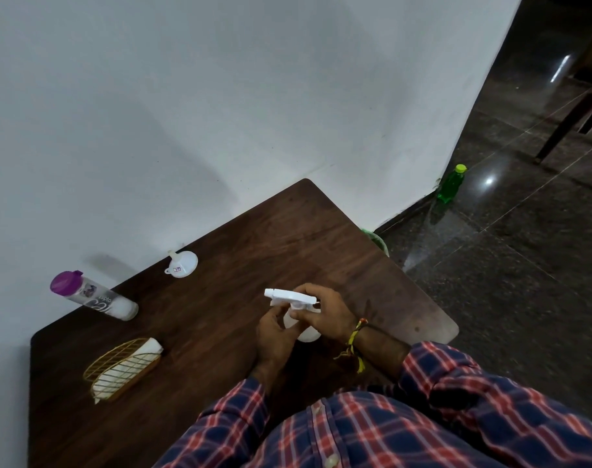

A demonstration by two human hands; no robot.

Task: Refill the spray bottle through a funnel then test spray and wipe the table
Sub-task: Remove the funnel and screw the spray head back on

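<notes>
A white spray bottle (307, 333) stands on the dark wooden table (220, 298), near its right side. My left hand (275, 336) grips the bottle's body from the left. My right hand (325, 315) curls round the white trigger head (286, 295) at the top, nozzle pointing left. A white funnel (182, 264) lies on the table by the wall. A clear bottle with a purple cap (91, 296) stands at the far left. A gold wire basket (122, 368) holds a folded white cloth (151, 346).
A white wall runs along the table's far edge. On the dark tiled floor to the right stands a green bottle (451, 184). A green bin rim (377, 239) shows just past the table's right edge. A chair leg (571, 123) is at far right.
</notes>
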